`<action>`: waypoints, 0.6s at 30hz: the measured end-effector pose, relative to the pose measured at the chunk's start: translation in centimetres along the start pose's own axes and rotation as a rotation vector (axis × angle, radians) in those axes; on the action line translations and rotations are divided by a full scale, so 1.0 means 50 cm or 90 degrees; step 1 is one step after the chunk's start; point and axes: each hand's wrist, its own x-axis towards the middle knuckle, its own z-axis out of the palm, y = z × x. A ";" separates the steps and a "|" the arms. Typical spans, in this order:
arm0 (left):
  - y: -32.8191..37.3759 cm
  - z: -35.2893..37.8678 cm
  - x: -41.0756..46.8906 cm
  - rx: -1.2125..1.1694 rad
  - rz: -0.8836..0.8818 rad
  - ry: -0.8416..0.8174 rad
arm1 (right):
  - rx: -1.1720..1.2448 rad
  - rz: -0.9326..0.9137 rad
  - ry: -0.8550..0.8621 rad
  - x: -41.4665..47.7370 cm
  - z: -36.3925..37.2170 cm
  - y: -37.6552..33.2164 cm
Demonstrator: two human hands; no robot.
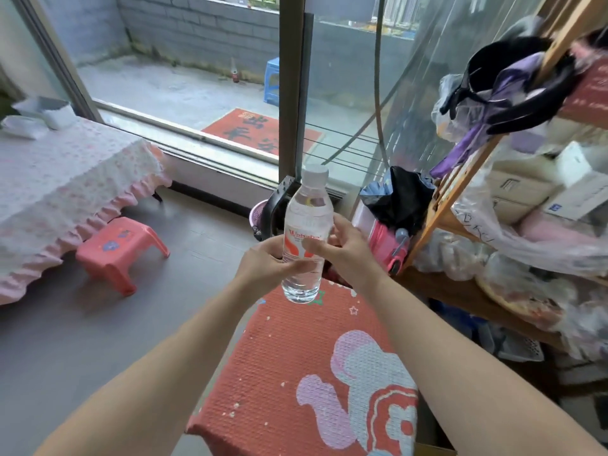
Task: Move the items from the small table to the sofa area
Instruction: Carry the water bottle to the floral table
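A: Bottle position?
B: The water bottle [307, 232] is held upright, long axis vertical, above the far end of the small table [289, 383].
A: Hands?
B: It is gripped low by the left hand [263, 263] and at the label by the right hand [347, 250]; neither is nearer.
A: Obstacles?
B: A pink stool [120, 250] is seen left, a cluttered shelf [460, 189] close right. No sofa is shown.

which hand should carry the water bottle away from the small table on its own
Probably left: the left hand wraps the water bottle low on its body, thumb across the front. The right hand holds it higher, at the label, nearer the cluttered shelf.
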 end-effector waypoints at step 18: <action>-0.082 -0.514 -0.166 -0.021 -0.051 0.180 | 0.036 -0.055 -0.175 0.100 0.526 -0.169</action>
